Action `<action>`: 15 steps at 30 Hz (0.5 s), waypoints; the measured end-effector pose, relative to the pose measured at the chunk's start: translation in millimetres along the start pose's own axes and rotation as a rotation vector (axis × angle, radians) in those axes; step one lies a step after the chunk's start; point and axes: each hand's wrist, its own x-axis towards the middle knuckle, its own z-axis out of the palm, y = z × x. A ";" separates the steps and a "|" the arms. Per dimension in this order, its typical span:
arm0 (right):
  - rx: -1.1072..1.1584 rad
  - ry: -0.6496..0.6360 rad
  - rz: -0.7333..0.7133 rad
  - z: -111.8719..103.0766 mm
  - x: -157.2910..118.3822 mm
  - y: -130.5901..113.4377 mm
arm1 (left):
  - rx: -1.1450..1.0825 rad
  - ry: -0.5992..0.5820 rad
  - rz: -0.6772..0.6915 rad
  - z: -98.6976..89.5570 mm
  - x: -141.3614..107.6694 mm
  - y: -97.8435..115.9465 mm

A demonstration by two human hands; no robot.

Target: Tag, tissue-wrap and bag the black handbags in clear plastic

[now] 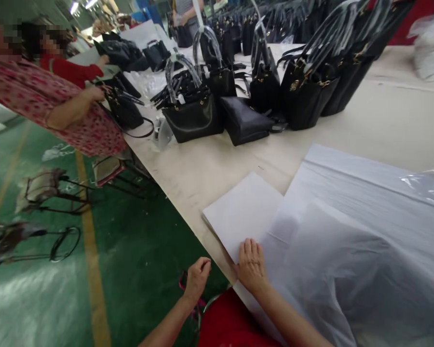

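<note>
My right hand [251,264] lies with its fingers flat on a stack of white sheets [246,207] at the table's near edge. Off the edge, over the green floor, my left hand [198,277] is closed with fingertips pinched together; whatever it may hold is too small to make out. Thin, wrinkled white wrapping sheets [347,231] spread over the right side of the table, touching the stack. Beyond them stand black handbags [195,115] with plastic-wrapped handles, and a dark flat pouch [246,118] lies among them.
The pale table [188,183] runs away from me, its left edge slanting beside the green floor [137,270]. A person in a patterned pink top [72,106] handles a black bag at the left edge. Stools [47,190] stand on the floor. Clear plastic [428,185] lies at the right.
</note>
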 end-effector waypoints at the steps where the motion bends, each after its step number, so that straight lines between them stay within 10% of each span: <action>1: -0.029 0.015 -0.006 -1.7 0.9 -0.3 | -0.012 -0.006 -0.011 -0.7 1.1 -1.9; 15: -0.113 0.231 -0.400 -21.5 3.2 -1.2 | -0.338 -0.099 -0.148 -3.3 26.5 32.3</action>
